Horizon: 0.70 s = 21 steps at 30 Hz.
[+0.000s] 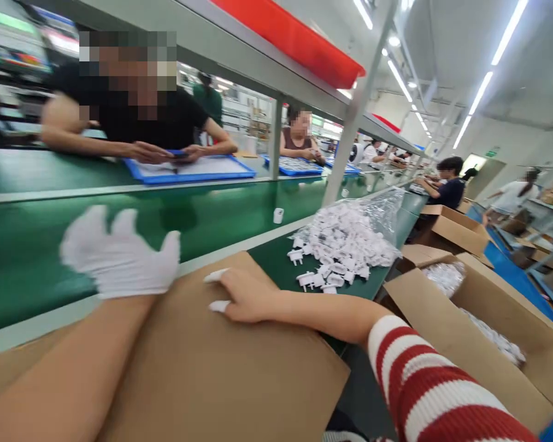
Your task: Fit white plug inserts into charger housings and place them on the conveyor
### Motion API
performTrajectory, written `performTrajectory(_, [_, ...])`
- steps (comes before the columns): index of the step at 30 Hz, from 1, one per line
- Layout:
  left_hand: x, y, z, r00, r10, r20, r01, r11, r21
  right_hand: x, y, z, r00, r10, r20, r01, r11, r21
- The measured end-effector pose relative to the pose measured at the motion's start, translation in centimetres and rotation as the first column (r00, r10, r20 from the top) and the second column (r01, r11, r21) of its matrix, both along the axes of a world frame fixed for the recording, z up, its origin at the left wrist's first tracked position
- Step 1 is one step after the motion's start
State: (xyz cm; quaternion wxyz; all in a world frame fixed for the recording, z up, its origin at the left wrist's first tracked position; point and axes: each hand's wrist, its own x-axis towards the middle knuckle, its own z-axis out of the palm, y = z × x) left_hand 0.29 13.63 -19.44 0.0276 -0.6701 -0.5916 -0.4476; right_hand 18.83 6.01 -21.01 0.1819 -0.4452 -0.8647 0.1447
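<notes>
My left hand (120, 255), in a white glove, is raised over the near side of the green conveyor belt (221, 218). Its fingers are spread and nothing shows in them. My right hand (246, 294) rests on a brown cardboard sheet or box flap (221, 368); white covers sit on two fingertips, which are apart. Beyond my right hand, a heap of white plug-like plastic parts (345, 239) spills from a clear plastic bag (382, 209) onto the green tabletop. One small white piece (278, 215) stands alone on the belt.
Open cardboard boxes (479, 319) holding clear-wrapped parts stand at right. Across the belt, a person in black (133, 116) works over a blue-rimmed tray (193, 169). Other people sit farther down the line. A metal post (350, 135) and a shelf with a red bin (299, 40) rise overhead.
</notes>
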Motion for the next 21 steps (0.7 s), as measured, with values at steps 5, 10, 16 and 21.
performTrajectory(5, [-1.4, 1.4, -1.0, 0.994, 0.075, -0.076, -0.064, 0.989, 0.133, 6.0, -2.6, 0.6, 0.991, -0.002, 0.137, -0.013, 0.994, 0.105])
performTrajectory(10, [-1.7, 2.3, -1.5, 0.99, 0.039, -0.137, -0.027, 0.996, 0.09, 12.2, -2.3, 1.6, 0.885, -0.337, 0.32, 0.26, 0.93, 0.259])
performTrajectory(16, [-2.1, 2.9, -2.5, 0.91, -0.231, -0.343, 0.186, 0.969, -0.161, 12.5, 1.6, 3.1, 0.821, -0.337, 0.461, 0.335, 0.938, 0.089])
performTrajectory(21, [-2.0, 3.7, -3.4, 0.883, -0.245, -0.4, 0.152, 0.956, -0.25, 10.4, 2.7, 4.7, 0.886, -0.333, 0.324, 0.35, 0.937, 0.007])
